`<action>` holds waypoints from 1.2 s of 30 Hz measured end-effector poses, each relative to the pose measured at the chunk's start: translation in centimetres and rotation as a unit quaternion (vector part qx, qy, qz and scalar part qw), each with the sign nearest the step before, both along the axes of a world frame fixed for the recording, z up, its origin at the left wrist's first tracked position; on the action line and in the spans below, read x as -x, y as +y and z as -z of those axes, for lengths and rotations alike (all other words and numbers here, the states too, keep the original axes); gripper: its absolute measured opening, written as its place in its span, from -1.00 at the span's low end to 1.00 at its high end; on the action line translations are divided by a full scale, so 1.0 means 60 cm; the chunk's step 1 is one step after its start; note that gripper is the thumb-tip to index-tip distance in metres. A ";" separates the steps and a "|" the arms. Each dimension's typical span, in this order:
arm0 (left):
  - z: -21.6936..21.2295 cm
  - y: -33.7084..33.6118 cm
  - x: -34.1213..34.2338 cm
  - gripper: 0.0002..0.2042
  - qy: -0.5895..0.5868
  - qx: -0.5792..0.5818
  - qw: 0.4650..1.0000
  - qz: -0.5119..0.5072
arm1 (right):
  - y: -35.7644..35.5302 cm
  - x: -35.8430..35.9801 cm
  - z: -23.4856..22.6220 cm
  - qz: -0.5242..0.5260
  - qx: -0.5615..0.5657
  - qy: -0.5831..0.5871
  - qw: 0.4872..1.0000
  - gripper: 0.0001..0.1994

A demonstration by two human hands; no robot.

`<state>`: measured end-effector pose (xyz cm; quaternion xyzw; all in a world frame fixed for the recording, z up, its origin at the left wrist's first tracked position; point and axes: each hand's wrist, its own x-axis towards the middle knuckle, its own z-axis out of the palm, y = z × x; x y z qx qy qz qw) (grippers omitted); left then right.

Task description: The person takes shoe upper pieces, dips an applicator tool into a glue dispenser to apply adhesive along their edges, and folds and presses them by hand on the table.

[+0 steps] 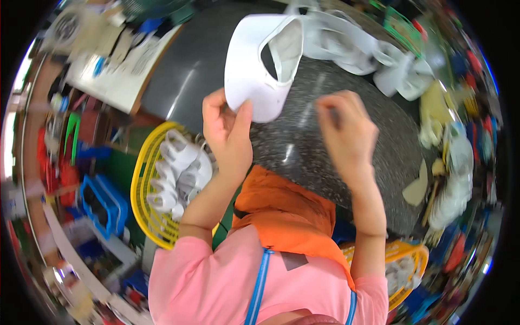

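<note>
White shoe upper (254,65) is pinched at its lower edge by the left hand (227,130) above the speckled table (303,146), finished-looking pairs lying in the yellow basket (142,179) below-left, while the right hand (346,132), curled, apparently holds nothing.

A shoe part (254,65) is held over the table (303,146). At nine o'clock a basket (142,184) of shoes (181,170) is found; more parts (352,46) at one.

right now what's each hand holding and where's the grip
The left hand pinches the white shoe upper at its lower edge, thumb in front. The right hand has its fingers curled over the dark table; whether it holds anything cannot be told.
</note>
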<state>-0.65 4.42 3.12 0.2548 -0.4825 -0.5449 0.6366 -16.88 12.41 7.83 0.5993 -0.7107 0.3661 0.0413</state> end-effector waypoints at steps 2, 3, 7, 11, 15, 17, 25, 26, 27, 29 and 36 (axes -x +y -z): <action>0.009 -0.033 -0.054 -0.75 -0.037 0.027 0.995 -0.092 | 0.020 0.028 0.002 0.027 -0.007 -0.009 1.000 -0.89; 0.009 -0.056 -0.103 -0.75 -0.067 0.028 0.987 -0.146 | 0.031 0.036 0.005 0.038 -0.027 -0.024 0.999 -0.93; 0.037 -0.100 -0.341 -0.79 -0.124 0.018 0.937 -0.326 | 0.069 0.080 0.021 0.055 -0.028 -0.045 0.997 -0.93; 0.092 -0.027 -0.471 -0.80 -0.147 -0.121 0.898 -0.398 | 0.084 0.125 0.031 0.099 -0.081 -0.086 0.988 -0.84; 0.147 0.005 -0.505 -0.74 -0.004 -0.233 0.911 -0.341 | 0.073 0.112 0.018 0.116 -0.079 -0.130 0.982 -0.83; 0.145 0.007 -0.464 -0.71 0.093 -0.241 0.931 -0.258 | 0.069 0.092 0.010 0.049 -0.059 -0.058 0.995 -0.92; -0.015 0.052 -0.192 -0.64 0.153 -0.138 0.971 -0.120 | -0.001 -0.099 -0.025 -0.241 -0.025 -0.067 0.968 -0.82; -0.019 0.058 -0.176 -0.64 0.166 -0.138 0.971 -0.100 | -0.006 -0.112 -0.032 -0.257 -0.025 -0.068 0.964 -0.81; -0.022 0.065 -0.161 -0.60 0.153 -0.119 0.979 -0.062 | -0.012 -0.123 -0.039 -0.274 -0.003 -0.070 0.959 -0.81; -0.028 0.079 -0.138 -0.55 0.149 -0.097 0.984 -0.015 | -0.021 -0.132 -0.039 -0.270 0.061 -0.042 0.960 -0.83; -0.048 0.101 -0.105 -0.67 0.120 -0.049 0.991 -0.014 | -0.021 -0.115 -0.032 -0.254 0.100 0.028 0.962 -0.74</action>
